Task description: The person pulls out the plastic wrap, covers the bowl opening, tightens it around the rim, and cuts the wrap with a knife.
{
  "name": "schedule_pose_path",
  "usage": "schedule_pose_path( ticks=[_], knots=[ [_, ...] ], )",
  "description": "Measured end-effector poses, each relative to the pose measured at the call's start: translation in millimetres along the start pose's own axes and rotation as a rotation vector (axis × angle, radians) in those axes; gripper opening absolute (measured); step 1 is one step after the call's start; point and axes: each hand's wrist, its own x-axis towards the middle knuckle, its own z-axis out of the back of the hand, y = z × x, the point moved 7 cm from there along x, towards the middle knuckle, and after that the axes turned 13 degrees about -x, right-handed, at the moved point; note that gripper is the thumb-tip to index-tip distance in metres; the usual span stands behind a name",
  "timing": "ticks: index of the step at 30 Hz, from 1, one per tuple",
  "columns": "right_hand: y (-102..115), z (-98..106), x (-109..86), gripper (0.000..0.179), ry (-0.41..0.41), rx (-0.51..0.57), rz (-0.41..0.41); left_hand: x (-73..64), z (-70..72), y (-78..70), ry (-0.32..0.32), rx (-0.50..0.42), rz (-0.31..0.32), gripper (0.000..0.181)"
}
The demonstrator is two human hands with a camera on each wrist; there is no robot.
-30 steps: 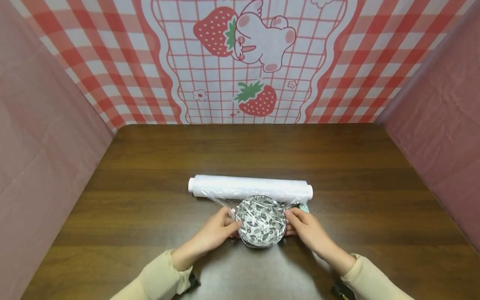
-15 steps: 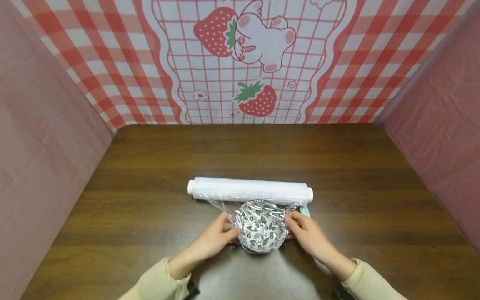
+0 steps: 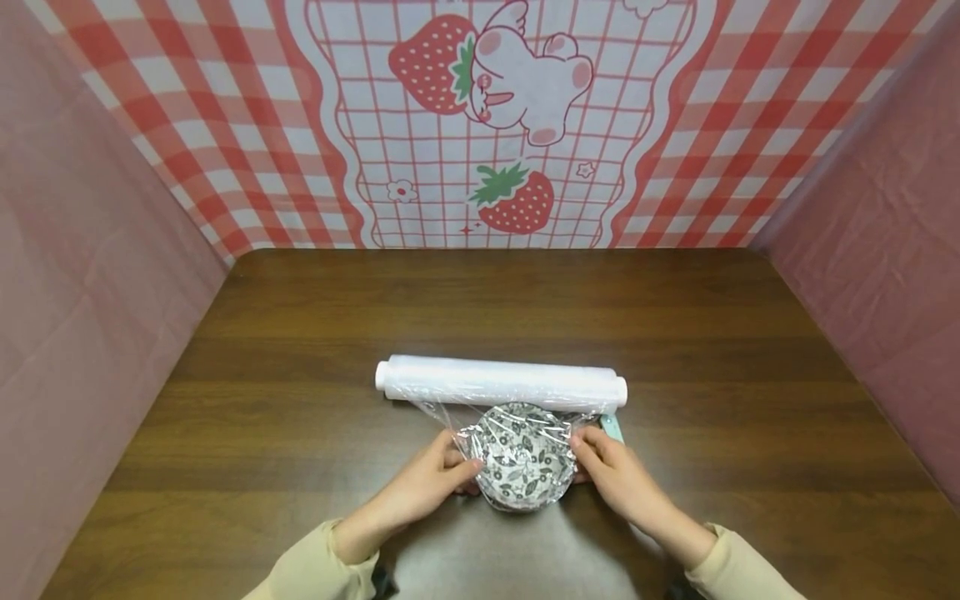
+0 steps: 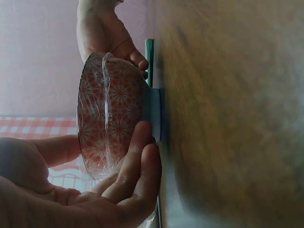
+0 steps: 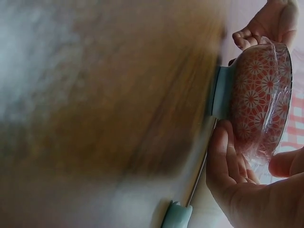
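two hands flank the bowl (image 3: pixel 525 462), which stands upright just in front of the roll (image 3: pixel 502 382), its foot on or barely above the table (image 3: pixel 300 333). the left hand (image 3: pixel 431 479) has its thumb at the rim and its fingers curled in under the side; the right hand (image 3: pixel 615 467) grips the opposite side likewise. film (image 4: pixel 107 92) covers the mouth, clings in creases down the outside, and runs uncut to the roll. that link looks like the main risk: a pull away could unwind more film or drag the roll along, and uneven tension could tear the sheet or peel it off the rim. letting go too soon might free loose edges. the teal piece (image 3: pixel 611 427) near the right hand could get knocked or snag the film.
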Motion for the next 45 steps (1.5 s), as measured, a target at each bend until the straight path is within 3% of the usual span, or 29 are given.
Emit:
schedule_pose_path(
  ticks=[10, 12, 14, 19, 23, 30, 35, 42, 45],
  knots=[
    [-5.0, 15.5, 1.9, 0.035, -0.012, -0.05, -0.057, -1.2, -0.1, 0.5, 0.033, 0.101, 0.023, 0.04],
    [-4.2, 22.6, 3.2, 0.031, -0.028, -0.12, -0.02, -0.9, 0.3, 0.8, 0.032, 0.099, 0.027, 0.039],
    [-1.6, 32.9, 5.1, 0.024, -0.086, -0.264, 0.048, -0.5, 0.3, 1.8, 0.034, 0.087, 0.031, 0.039],
    [15.6, 66.5, 14.6, 0.004, -0.354, -0.62, 0.259, -0.5, -0.1, 3.3, 0.034, 0.037, 0.03, 0.04],
    [24.5, 83.1, 27.5, 0.004, -0.44, -0.703, 0.35, -0.8, -0.7, 3.1, 0.032, 0.028, 0.028, 0.04],
    [23.1, 84.0, 33.4, 0.003, -0.401, -0.751, 0.312, -4.0, -3.3, 2.8, 0.044, -0.011, 0.038, 0.041],
    [11.5, 82.8, 24.9, 0.005, -0.352, -0.77, 0.189, -3.3, -4.7, 4.2, 0.052, -0.019, 0.029, 0.042],
    [-14.6, 65.2, 17.7, 0.025, -0.151, -0.818, 0.032, -4.2, -3.6, 4.2, 0.047, 0.06, 0.017, 0.035],
    [-22.6, 59.5, 16.7, 0.035, -0.113, -0.827, -0.007, -4.5, -3.1, 2.7, 0.042, 0.133, 0.009, 0.037]
  ],
)
